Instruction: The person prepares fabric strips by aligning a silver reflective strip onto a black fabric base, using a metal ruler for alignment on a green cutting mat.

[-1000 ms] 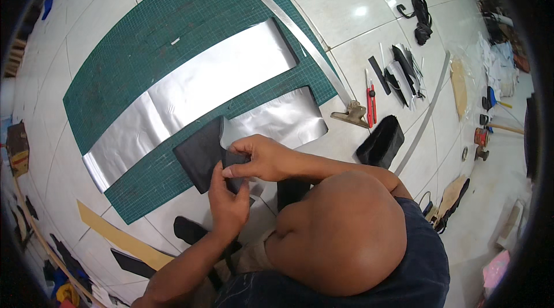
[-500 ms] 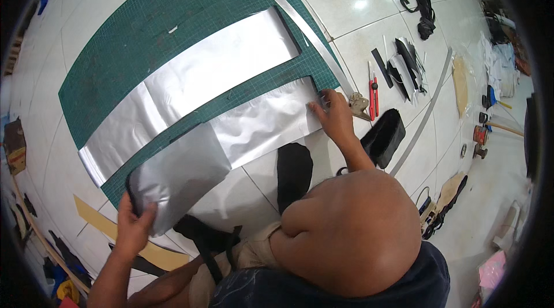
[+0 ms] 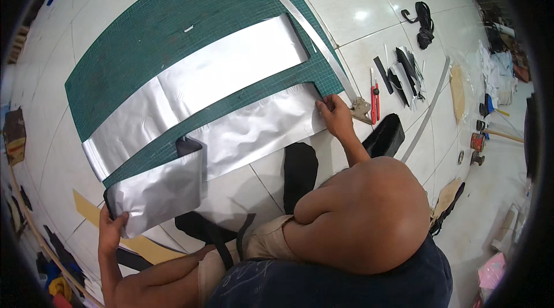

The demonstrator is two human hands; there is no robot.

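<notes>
A long silver sheet with a dark underside stretches between my hands, its right part lying along the near edge of the green cutting mat. My left hand pinches its left end, thumb on top. Toward the middle the sheet bends in a raised fold, showing a dark bit of its back. At the right end, my right hand grips the corner between thumb and fingers. A second silver sheet lies flat across the mat, beyond the first. Right of it rests a metal ruler.
Close to my right hand are a metal clip and red-handled cutters. Black and white scraps, a black cord bundle and another metal strip lie on the tiles. Black pieces and yellowish strips lie near my legs.
My left hand has moved left and slightly down with its end of the sheet. The fold has shifted, and more of the sheet now lies stretched out. My right hand remains at the right end.
</notes>
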